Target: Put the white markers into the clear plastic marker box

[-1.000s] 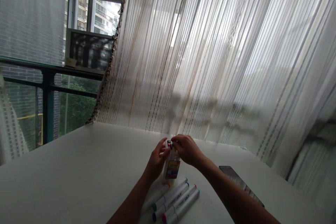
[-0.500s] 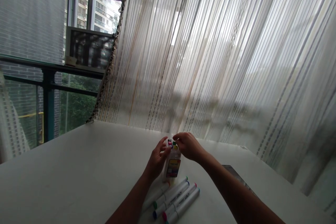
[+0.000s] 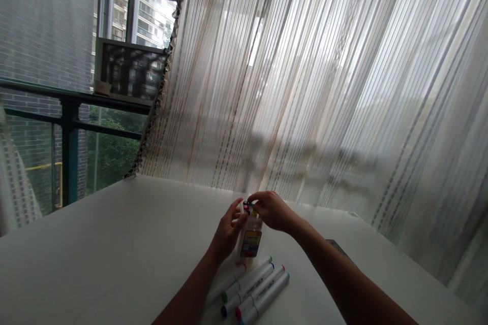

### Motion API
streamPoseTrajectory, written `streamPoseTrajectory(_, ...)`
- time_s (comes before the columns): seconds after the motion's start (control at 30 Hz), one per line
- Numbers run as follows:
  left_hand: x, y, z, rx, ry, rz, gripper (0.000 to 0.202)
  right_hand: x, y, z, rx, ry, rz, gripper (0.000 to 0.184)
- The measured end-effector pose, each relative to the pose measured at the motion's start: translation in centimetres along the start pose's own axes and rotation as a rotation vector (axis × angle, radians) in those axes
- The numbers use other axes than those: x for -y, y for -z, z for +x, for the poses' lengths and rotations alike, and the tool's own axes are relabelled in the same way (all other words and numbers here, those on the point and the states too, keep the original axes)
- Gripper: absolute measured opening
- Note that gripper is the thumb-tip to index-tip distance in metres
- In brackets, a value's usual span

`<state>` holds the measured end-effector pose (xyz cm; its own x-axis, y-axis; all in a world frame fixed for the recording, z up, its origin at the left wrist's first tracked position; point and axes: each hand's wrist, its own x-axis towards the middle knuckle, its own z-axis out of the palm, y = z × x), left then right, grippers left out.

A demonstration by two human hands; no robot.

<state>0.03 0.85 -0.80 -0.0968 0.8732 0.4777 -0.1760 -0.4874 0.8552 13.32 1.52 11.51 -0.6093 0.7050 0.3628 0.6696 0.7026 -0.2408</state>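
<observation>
A clear plastic marker case (image 3: 250, 241) with a printed label stands upright on the white table. Capped marker tops show in its open mouth. My left hand (image 3: 229, 229) is closed around the case's left side, thumb at the front and fingers near the upper rim. Over the mouth, my right hand (image 3: 271, 210) pinches the top of a marker (image 3: 249, 203), its body hidden inside the case. Several white markers (image 3: 253, 289) with green, blue, pink and teal ends lie side by side in front of the case, partly behind my left forearm.
The white table (image 3: 125, 244) spreads out on both sides. Behind my right forearm lies a dark flat object (image 3: 339, 249), partly covered. A striped sheer curtain (image 3: 305, 86) hangs along the far edge, with a dark green railing (image 3: 70, 127) and window at left.
My right hand has shifted slightly left across the case's mouth, its fingertips now at another marker top. My left hand and the case have stayed in place.
</observation>
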Motion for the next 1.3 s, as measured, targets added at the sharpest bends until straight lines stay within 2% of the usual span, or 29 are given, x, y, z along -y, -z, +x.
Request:
streamPoseTrajectory(0.2,0.1,0.0,0.1,0.018,0.019,-0.029,0.066,-0.6,-0.3,0.2,-0.014,-0.052,0.069,0.030)
streamPoseTrajectory(0.43,-0.1,-0.1,0.0,-0.019,0.001,0.000,0.066,0.2,-0.1,0.3,0.060,-0.082,0.083,0.027)
streamPoseTrajectory(0.83,-0.5,-0.2,0.0,-0.006,-0.019,0.020,0.067,2.2,0.4,0.6,0.178,-0.137,-0.123,0.021)
streamPoseTrajectory(1.1,-0.2,-0.3,0.0,0.002,-0.012,-0.024,0.065,1.4,0.7,0.9,0.244,-0.219,0.071,0.030)
streamPoseTrajectory(1.3,-0.1,-0.2,0.0,0.026,-0.007,-0.040,0.065,0.8,0.3,1.2,0.313,-0.223,0.153,0.037)
